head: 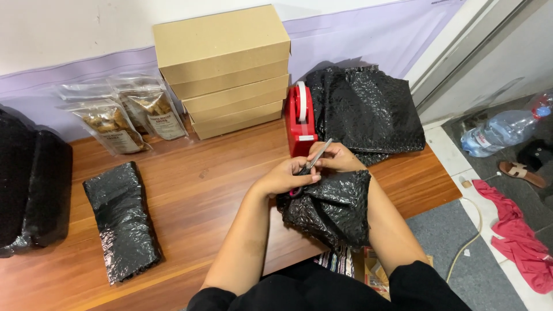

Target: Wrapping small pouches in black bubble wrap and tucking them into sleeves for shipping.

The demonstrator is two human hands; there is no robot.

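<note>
- Left hand (285, 177), centre of frame, fingers curled shut around the scissors (311, 164); handle mostly hidden in the fist, a bit of red shows below it.
- Scissor blades stick up and to the right, toward the dispenser; can't tell if the blades are apart.
- Right hand (337, 158) just right of the left one, touching it, fingers pinched together near the blades on the top edge of the wrap.
- Black bubble wrap bundle (329, 208) sits under both hands at the near table edge, lower centre, bunched up, partly hanging over the edge.
- Red tape dispenser (300, 122) stands upright just above the hands, white roll on top.
- Pile of loose black wrap (368, 109) to the right of the dispenser, upper right of the table.
- Stack of flat cardboard boxes (224, 69) upper centre, against the wall, just left of the dispenser.
- Clear snack pouches (124, 118) upper left, leaning by the boxes.
- Wrapped black parcel (122, 222) lies flat lower left, well apart from the hands.
- Big black bundle (29, 184) at the far left edge.
- Wooden table (196, 173) carries all of it.
- Floor, right side: water bottle (498, 132), sandal (521, 171), pink cloth (518, 239).
</note>
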